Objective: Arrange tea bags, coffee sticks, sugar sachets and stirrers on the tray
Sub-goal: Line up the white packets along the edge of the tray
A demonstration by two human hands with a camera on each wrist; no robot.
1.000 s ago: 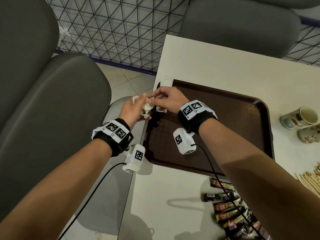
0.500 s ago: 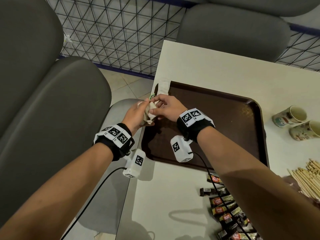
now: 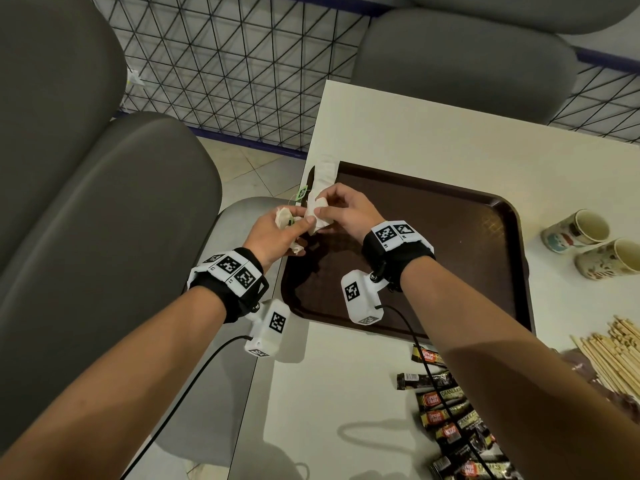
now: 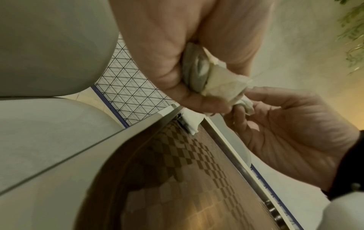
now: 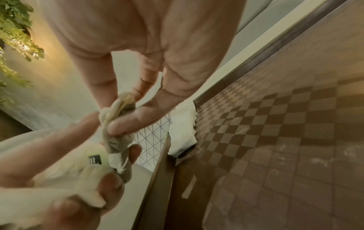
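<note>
Both hands meet over the left edge of the brown tray (image 3: 450,244). My left hand (image 3: 273,233) grips a bunch of white tea bags (image 3: 284,216), also seen crumpled in the palm (image 4: 199,70). My right hand (image 3: 341,213) pinches one tea bag (image 3: 318,216) between thumb and fingers (image 5: 118,109) at the bunch. A row of tea bags (image 3: 323,174) lies on the tray's far left corner (image 5: 183,129), with a green tag (image 3: 302,192) hanging by it. Coffee sticks (image 3: 446,414) lie on the table near me. Wooden stirrers (image 3: 613,355) are piled at the right.
Two patterned paper cups (image 3: 588,244) lie on their sides right of the tray. The white table (image 3: 450,140) ends just left of the tray; grey chairs (image 3: 104,220) and a wire fence (image 3: 242,64) stand beyond. Wrist camera cables cross the coffee sticks.
The two hands stay together at the tray's left edge, working the tea bags; the right hand's pinch has shifted on the bunch. The head view has tilted slightly.
</note>
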